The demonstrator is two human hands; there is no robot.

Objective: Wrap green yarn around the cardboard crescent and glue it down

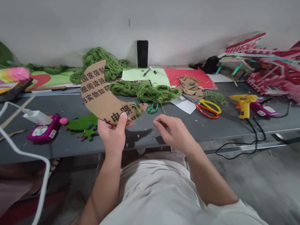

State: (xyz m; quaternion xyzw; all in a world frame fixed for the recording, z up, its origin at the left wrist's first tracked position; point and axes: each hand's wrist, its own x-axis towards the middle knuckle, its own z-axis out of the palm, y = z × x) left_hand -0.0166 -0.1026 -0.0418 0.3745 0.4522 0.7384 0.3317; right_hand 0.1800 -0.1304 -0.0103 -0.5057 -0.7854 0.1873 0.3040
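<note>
My left hand (114,132) grips a crescent of brown cardboard (98,96) by its lower edge, thumb on the printed face. Dark printed characters cover the crescent, and a bit of green yarn (138,109) lies around its narrow right tip. Just right of that tip, my right hand (172,129) is closed in a pinch. A thin green strand (163,109) runs down to its fingers from the yarn skein (144,90) behind; the pinched end itself is too small to make out. Small green-handled scissors (153,107) lie beyond the gap between my hands.
Red-and-yellow-handled scissors (209,108) and a yellow glue gun (243,103) lie to the right. A purple power socket (45,130) with a white plug and cable sits left, beside a green decorated piece (82,123). A phone (142,53) leans on the wall.
</note>
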